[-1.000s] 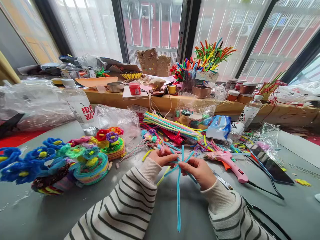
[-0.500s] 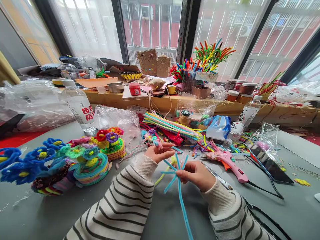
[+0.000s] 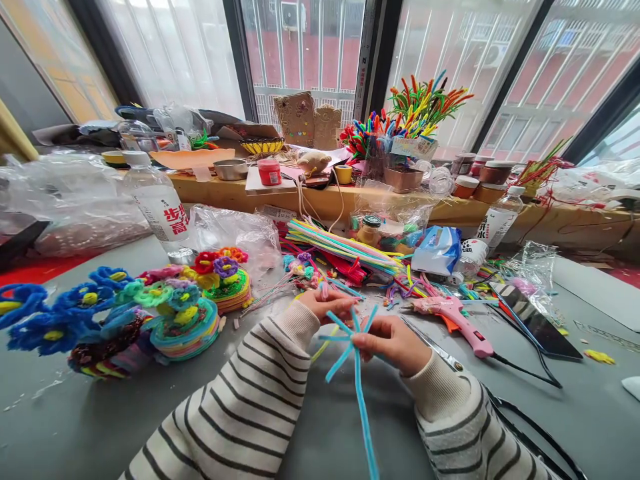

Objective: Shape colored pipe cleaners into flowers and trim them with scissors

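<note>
A spoked shape of light blue pipe cleaners [image 3: 358,373] hangs between my hands, with several short arms spreading from its centre and one long stem running down toward me. My right hand [image 3: 393,345] pinches it at the centre, thumb in front. The fingers of my left hand [image 3: 325,305] are closed at the tip of an upper arm of the shape; their exact hold is partly hidden. Behind the hands, a yellow pipe cleaner [image 3: 320,350] lies on the grey table. Scissors [image 3: 435,347] rest just right of my right hand, partly covered by it.
A pink glue gun [image 3: 457,320] with a black cord and a dark phone-like slab [image 3: 537,327] lie to the right. Pipe-cleaner flowers [image 3: 90,300] in round pots stand left. A pipe-cleaner bundle [image 3: 345,247] lies behind, near a water bottle [image 3: 160,213] and the cluttered ledge [image 3: 225,200].
My left hand has moved right and slightly down, its fingertips closing in on the top of the blue shape. My right hand keeps its pinch. The view has shifted slightly.
</note>
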{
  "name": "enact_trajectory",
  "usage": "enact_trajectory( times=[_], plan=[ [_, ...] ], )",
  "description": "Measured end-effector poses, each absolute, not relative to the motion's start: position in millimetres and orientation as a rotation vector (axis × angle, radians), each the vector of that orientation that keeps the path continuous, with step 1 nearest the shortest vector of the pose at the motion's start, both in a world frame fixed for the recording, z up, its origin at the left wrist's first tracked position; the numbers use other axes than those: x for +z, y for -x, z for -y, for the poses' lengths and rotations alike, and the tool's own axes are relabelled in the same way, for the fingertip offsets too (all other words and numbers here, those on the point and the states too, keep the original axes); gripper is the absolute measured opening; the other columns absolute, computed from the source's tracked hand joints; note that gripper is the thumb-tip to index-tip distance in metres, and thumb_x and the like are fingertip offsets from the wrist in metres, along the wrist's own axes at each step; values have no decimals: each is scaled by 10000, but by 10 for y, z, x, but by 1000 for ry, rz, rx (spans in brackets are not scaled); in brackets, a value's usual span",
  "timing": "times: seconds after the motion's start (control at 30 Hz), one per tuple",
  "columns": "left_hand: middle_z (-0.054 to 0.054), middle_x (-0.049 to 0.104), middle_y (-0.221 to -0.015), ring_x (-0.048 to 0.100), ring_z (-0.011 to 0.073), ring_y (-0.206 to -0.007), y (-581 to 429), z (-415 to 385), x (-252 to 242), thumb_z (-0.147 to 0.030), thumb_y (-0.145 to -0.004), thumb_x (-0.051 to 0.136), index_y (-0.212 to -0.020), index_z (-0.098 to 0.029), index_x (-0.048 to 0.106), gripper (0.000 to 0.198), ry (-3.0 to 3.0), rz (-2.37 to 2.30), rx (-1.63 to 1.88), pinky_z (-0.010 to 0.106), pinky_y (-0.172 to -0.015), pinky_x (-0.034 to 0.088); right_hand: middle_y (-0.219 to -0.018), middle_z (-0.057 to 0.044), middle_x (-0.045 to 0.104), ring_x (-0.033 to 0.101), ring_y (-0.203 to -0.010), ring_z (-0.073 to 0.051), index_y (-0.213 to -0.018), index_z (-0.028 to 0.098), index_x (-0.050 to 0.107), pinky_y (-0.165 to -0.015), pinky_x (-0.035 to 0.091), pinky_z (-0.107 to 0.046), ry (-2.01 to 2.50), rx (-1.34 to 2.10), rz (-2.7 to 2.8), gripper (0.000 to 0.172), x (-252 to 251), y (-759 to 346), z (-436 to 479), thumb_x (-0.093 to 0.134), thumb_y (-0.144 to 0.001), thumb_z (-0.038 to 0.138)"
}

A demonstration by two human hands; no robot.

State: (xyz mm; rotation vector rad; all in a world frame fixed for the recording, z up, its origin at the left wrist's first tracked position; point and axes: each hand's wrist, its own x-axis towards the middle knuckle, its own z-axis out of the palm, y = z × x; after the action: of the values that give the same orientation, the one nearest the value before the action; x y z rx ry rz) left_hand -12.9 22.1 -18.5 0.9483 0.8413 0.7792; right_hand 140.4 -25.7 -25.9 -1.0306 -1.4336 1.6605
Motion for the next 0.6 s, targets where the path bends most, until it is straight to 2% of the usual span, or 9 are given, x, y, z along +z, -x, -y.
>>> enact_trajectory(
  times=[0.13,0.23,0.3,0.47,0.6],
  plan=[
    [31,631,-584,583,122,-550,116,-187,-124,-427,-464,657,-738,-118,609,416,-907,-879,865,229,-547,433,-467,16,544,488,-446,-87,-540,126,558,-492,393,-225,1105,1469,1313,230,-286,-1470,192,638,-579,338],
    [13,616,-568,569,112,-538,101,-160,-150,-286,-422,718,-702,-105,582,361,-1060,-913,820,225,-546,422,-486,7,553,493,-474,-97,-545,125,561,-511,383,-233,1135,1412,1301,241,-331,-1510,160,631,-587,351],
    [4,608,-553,564,115,-531,91,-150,-191,-224,-384,738,-745,-107,557,419,-1091,-938,790,233,-539,418,-477,18,533,475,-477,-92,-544,127,557,-497,360,-224,1159,1386,1289,249,-351,-1521,153,636,-576,361],
    [4,605,-530,565,129,-525,83,-141,-238,-229,-415,726,-877,-116,478,537,-1129,-946,729,228,-486,395,-391,70,399,338,-382,-47,-484,138,503,-388,237,-200,1293,1320,1236,294,-328,-1518,159,654,-537,384],
    [14,617,-532,564,123,-515,77,-117,-212,-224,-437,718,-864,-109,465,509,-1181,-903,714,240,-517,394,-361,53,423,350,-349,-50,-436,144,467,-375,251,-207,1288,1360,1247,332,-318,-1514,153,633,-567,399]
  ],
)
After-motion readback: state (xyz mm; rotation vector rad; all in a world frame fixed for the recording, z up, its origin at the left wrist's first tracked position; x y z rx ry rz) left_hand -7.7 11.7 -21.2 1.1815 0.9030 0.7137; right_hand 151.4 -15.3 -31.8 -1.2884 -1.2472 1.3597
